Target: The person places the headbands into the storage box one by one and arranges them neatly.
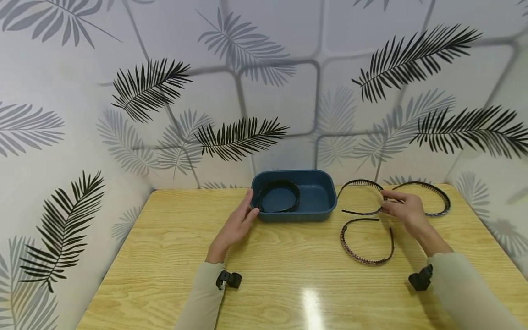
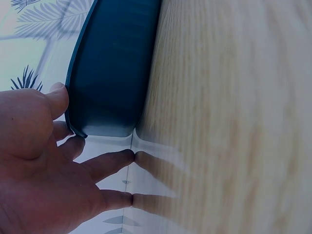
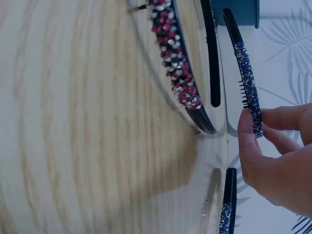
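Note:
A deep blue box (image 1: 316, 216) stands at the back of the table, a dark headband (image 1: 298, 195) lying inside its left part. My left hand (image 1: 237, 222) holds the box's left end, thumb at the front corner and fingers along the side; two lower fingers extend to the table in the left wrist view. To the right of the box, my right hand (image 1: 406, 213) pinches a black toothed headband (image 3: 249, 80) covered with blue and silver stones. Its band appears raised off the table in the right wrist view.
Nearer the front lies a headband with pink-red and silver stones (image 1: 363, 261). Another blue-stoned headband (image 1: 447, 201) rests right of my right hand. Behind the wooden table (image 1: 280, 266) rises a leaf-patterned wall (image 1: 288, 101).

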The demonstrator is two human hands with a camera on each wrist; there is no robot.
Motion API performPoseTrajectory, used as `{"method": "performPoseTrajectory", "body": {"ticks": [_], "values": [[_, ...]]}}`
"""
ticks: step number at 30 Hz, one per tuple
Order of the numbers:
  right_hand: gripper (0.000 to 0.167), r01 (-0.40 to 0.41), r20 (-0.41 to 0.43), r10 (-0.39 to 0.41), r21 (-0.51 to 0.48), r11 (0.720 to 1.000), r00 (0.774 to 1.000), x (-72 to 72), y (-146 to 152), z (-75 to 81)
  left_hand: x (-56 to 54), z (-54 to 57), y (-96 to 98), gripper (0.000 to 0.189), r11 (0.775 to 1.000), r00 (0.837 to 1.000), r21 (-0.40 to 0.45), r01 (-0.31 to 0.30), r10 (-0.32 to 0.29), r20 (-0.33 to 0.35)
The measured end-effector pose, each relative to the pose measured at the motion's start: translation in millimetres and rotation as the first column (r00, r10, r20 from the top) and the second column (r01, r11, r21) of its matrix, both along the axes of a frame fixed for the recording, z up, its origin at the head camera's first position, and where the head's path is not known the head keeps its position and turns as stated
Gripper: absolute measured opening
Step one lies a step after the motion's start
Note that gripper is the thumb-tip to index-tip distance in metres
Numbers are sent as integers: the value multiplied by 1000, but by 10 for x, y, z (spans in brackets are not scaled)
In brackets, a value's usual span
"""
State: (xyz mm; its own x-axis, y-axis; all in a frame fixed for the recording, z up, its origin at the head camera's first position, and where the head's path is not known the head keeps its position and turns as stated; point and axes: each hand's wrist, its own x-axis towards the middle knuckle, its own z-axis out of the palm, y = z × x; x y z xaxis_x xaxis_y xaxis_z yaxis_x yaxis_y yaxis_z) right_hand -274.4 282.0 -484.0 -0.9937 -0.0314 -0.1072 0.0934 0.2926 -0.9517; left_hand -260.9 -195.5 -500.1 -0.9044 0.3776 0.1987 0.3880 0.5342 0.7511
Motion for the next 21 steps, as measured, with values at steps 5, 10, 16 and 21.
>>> {"method": "performPoseTrajectory", "body": {"ticks": [5,10,16,21], "values": [[53,1,-21,-1,-9,1000,1000,12,16,29,13,17,17,64,1000,1000,4,-8,8,6],[54,20,-31,-20,-16,1000,999,42,3,77,19,13,19,64,1000,1000,7,-10,10,7],[55,36,-44,-38,-31,999,998,59,1,116,24,18,14,63,1000,1000,5,-5,5,12],[55,52,-54,-53,-33,998,997,64,15,139,20,14,13,64,1000,1000,9,-3,3,8]]}}
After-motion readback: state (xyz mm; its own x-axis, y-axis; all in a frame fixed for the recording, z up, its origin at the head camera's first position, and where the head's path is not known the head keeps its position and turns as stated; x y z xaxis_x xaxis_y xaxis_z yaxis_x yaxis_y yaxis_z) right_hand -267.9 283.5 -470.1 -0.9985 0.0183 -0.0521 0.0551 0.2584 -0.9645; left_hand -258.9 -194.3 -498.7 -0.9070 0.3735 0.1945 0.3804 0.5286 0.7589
